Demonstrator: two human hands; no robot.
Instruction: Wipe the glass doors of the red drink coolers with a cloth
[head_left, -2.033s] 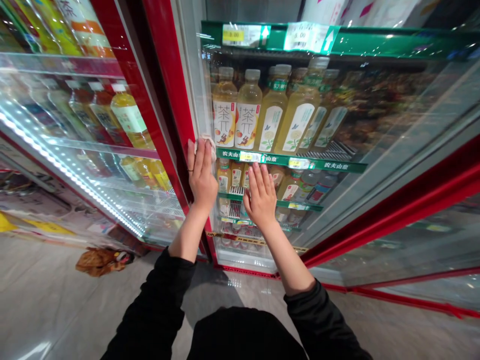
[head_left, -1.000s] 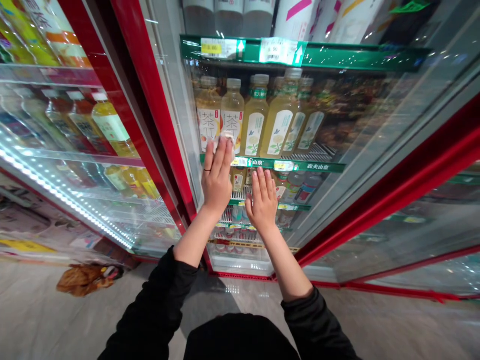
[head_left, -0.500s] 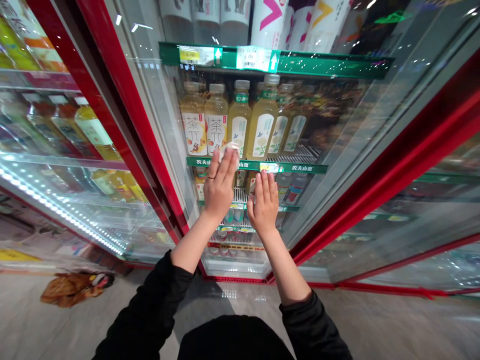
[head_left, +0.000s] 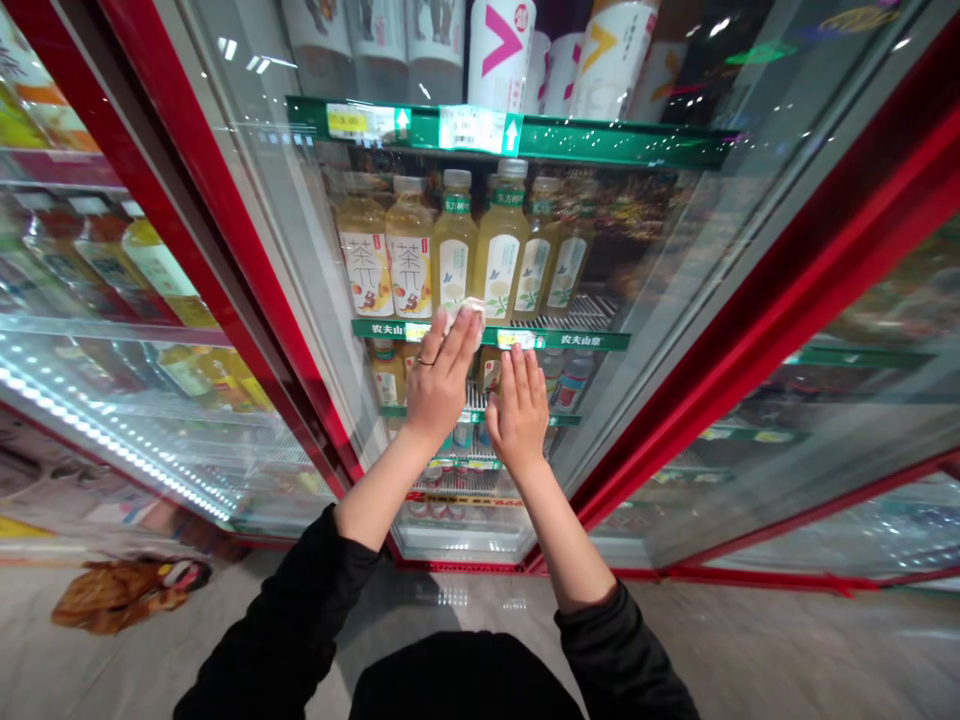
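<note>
My left hand (head_left: pixel 436 398) presses a crumpled white cloth (head_left: pixel 472 308) flat against the glass door (head_left: pixel 645 250) of a drinks cooler. Most of the cloth is hidden under the fingers, and a ring is on one of them. To its right, my right hand (head_left: pixel 519 412) lies on or just in front of the same glass, its fingers stretched and nothing visible in it. Behind the pane, just above the hands, a green shelf strip (head_left: pixel 491 335) carries several bottles of pale yellow tea (head_left: pixel 499 255).
Red door frames (head_left: pixel 247 240) run down both sides of the pane. A higher shelf holds white bottles (head_left: pixel 501 55). On the left stands another lit cooler with bottles (head_left: pixel 157 260). A brown cloth-like bundle (head_left: pixel 120 595) lies on the grey floor (head_left: pixel 750 650).
My left hand and the white cloth have slid a little to the right across the glass. The right hand has also shifted slightly right against the shelves. The whole view has turned slightly.
</note>
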